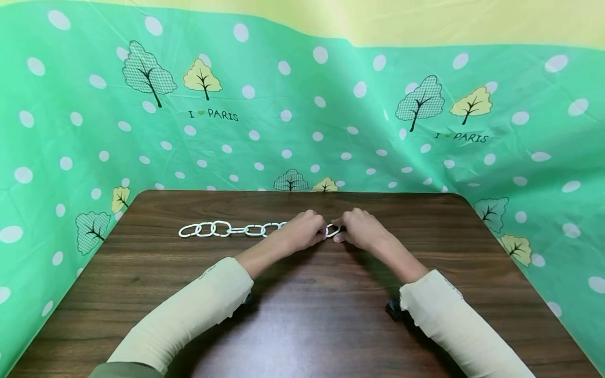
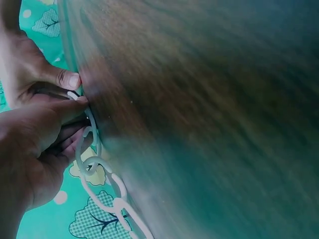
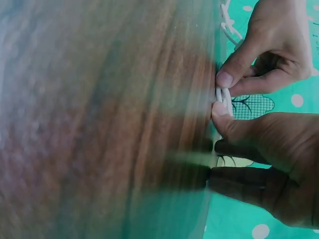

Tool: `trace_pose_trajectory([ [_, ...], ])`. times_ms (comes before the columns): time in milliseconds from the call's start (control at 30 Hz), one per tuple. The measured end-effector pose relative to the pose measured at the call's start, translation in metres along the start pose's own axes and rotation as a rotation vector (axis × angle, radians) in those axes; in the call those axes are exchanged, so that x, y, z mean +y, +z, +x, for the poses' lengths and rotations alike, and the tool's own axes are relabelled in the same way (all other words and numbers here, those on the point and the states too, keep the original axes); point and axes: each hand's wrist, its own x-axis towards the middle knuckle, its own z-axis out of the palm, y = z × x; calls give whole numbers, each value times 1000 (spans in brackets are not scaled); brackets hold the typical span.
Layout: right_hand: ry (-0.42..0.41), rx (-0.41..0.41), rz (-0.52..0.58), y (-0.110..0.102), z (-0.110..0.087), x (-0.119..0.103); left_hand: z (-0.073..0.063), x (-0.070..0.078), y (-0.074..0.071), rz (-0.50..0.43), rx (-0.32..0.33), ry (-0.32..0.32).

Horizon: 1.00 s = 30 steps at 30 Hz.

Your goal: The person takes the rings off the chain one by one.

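A chain of white oval links lies in a row across the far half of the table, running left from my hands. My left hand pinches the chain near its right end and covers several links there. Close beside it, my right hand holds the end link between thumb and fingers. The thumbs almost meet over this link in the right wrist view. Below my left hand in the left wrist view, more chain links trail away along the tabletop.
The dark wood-grain table has rounded far corners. A green dotted cloth with printed trees hangs behind it and along both sides. Pale sleeves cover both forearms, and a black object shows under the right cuff.
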Motion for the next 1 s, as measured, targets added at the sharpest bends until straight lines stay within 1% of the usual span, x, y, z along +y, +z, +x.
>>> trace_pose_trajectory([
  [67,19,18,32,-11,-5,-13,-2,1,-1,-4,-1,6],
  [167,-8,47,87,-13,-7,-18,-3,3,-3,-11,-4,7],
  [200,-24,57,106,-11,-6,-17,-9,12,-13,5,-6,3],
  [267,-57,72,139,-10,-4,-17,-15,24,-29,-11,-20,-3],
  [300,-78,81,140,-9,-4,-18,-18,24,-31,-13,-13,6],
  [400,-120,102,136,-8,-3,-19,-30,46,-61,-35,-37,7],
  [433,-132,108,129,-8,-3,-19,-29,45,-63,-62,-46,6],
  [500,-151,124,110,-7,-2,-20,-32,48,-68,-74,-59,-1],
  [533,-157,129,107,-7,-2,-20,-34,56,-77,-86,-76,-20],
  [700,-207,174,91,-5,-3,-18,-37,50,-78,-144,-114,-79],
  [833,-243,231,98,-4,-4,-18,-41,45,-78,-203,-118,-141],
  [900,-239,256,122,-5,-5,-19,-43,43,-78,-228,-116,-171],
  [1000,-192,287,176,-6,-5,-21,-45,42,-80,-258,-108,-191],
])
